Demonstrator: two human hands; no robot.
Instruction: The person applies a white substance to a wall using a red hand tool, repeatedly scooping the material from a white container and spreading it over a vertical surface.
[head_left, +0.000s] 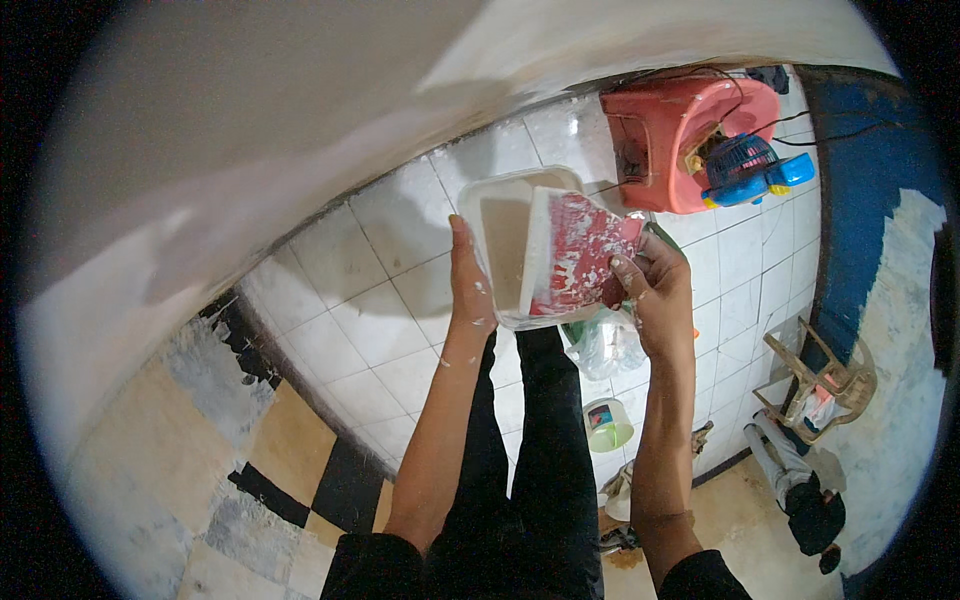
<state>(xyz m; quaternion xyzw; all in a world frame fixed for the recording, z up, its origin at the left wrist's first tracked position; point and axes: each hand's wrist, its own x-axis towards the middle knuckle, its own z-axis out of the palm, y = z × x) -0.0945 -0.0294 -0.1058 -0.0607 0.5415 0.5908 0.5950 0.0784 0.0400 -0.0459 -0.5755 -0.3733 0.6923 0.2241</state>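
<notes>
My left hand (470, 280) grips the left side of a white rectangular tub (515, 180), thumb up along its wall and the other fingers hidden. The tub's inside is coated with pale paste. In my right hand (657, 290) is a wide red putty spreader (580, 255), smeared with white and with a pale strip along its left edge. The thumb presses on its face, and the fingers curl behind it. The spreader is tilted over the tub's right half and hides that part; whether it touches the tub, I cannot tell. White specks dot both hands.
A pink plastic chair (650, 150) with a blue fan (745, 170) and cables is at the far right. Beyond my legs are a clear plastic bag (608, 345) and a small bucket (607, 425). A brown chair (825, 385) and a person (805, 500) are at right. Walls flank the tiled floor.
</notes>
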